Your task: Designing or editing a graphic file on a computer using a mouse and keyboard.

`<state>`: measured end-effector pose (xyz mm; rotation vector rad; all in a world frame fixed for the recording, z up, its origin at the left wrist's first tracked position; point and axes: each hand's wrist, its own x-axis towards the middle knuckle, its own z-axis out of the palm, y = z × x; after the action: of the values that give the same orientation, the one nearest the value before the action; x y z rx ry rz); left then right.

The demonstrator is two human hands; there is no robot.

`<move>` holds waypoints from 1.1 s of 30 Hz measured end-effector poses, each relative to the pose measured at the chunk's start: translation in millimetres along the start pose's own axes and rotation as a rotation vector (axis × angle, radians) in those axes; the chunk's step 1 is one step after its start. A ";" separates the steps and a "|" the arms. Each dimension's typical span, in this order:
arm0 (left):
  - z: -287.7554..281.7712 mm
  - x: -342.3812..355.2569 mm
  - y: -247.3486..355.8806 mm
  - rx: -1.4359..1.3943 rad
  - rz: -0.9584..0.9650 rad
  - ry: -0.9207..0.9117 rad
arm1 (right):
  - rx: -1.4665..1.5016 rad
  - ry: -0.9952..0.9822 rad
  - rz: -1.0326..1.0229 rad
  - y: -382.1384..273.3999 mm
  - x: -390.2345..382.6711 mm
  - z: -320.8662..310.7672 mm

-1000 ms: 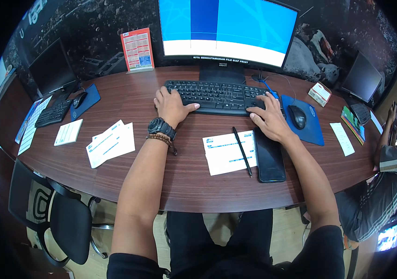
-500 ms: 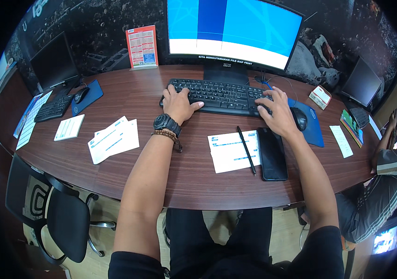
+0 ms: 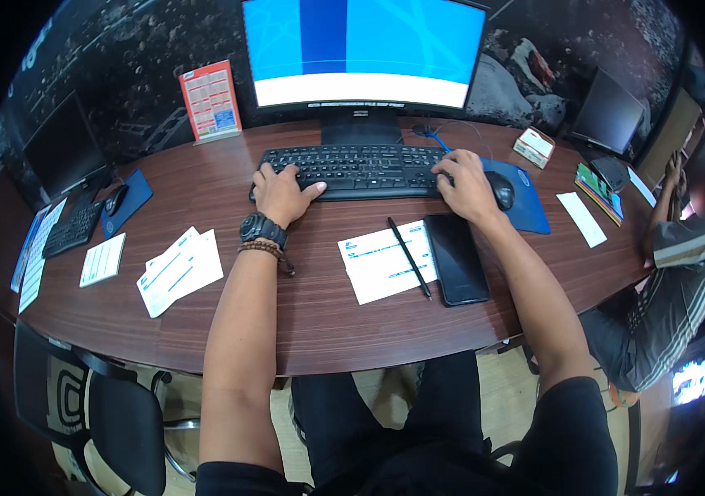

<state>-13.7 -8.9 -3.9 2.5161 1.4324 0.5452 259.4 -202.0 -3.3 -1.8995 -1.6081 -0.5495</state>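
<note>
A black keyboard [image 3: 361, 172] lies in front of a large monitor [image 3: 361, 87] with a blue and white screen. My left hand [image 3: 281, 197] rests on the keyboard's left end, fingers spread and thumb stretched toward the lower keys. At the number keys on the right end, my right hand [image 3: 463, 188] has its fingers bent and apart on the keys, holding nothing. Just right of that hand sits a black mouse [image 3: 499, 191] on a blue mouse pad [image 3: 532, 211]. Below the keyboard are a printed paper form [image 3: 369, 269], a black pen [image 3: 409, 258] lying across it, and a dark phone [image 3: 457, 260].
Loose paper slips [image 3: 183, 269] and a white pad [image 3: 104, 260] lie at left. A red-framed calendar [image 3: 210, 101] stands behind. A small paper box [image 3: 533, 147] and a white slip [image 3: 581, 219] are at right. An office chair [image 3: 125, 426] stands at lower left; another person [image 3: 683, 281] sits at right.
My view has turned slightly right, so the desk and its things appear farther left. Both hands stay on the keyboard, at about the same keys.
</note>
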 end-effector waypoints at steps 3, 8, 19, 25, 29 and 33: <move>2.7 0.9 -2.2 0.016 -0.008 -0.029 | 0.019 0.015 -0.036 -9.2 8.0 3.6; 4.7 -2.3 -6.8 0.023 -0.005 0.054 | 0.100 -0.032 -0.025 -31.4 31.2 13.2; 9.6 -7.5 -4.0 -0.010 -0.025 0.146 | 0.005 -0.300 0.067 -64.3 76.2 81.4; 11.3 -7.9 1.7 0.002 0.045 0.207 | -0.199 -0.249 0.106 -71.6 75.2 95.9; 17.4 -1.5 -20.3 0.133 0.101 0.234 | -0.194 -0.276 0.036 -84.6 82.3 89.2; 21.2 17.6 -8.3 0.135 0.106 0.137 | -0.118 -0.176 0.038 -38.0 68.9 84.2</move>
<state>-3.5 10.7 -22.2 2.7211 1.4320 0.6726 230.0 -91.2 -15.1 -2.1123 -1.6779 -0.4819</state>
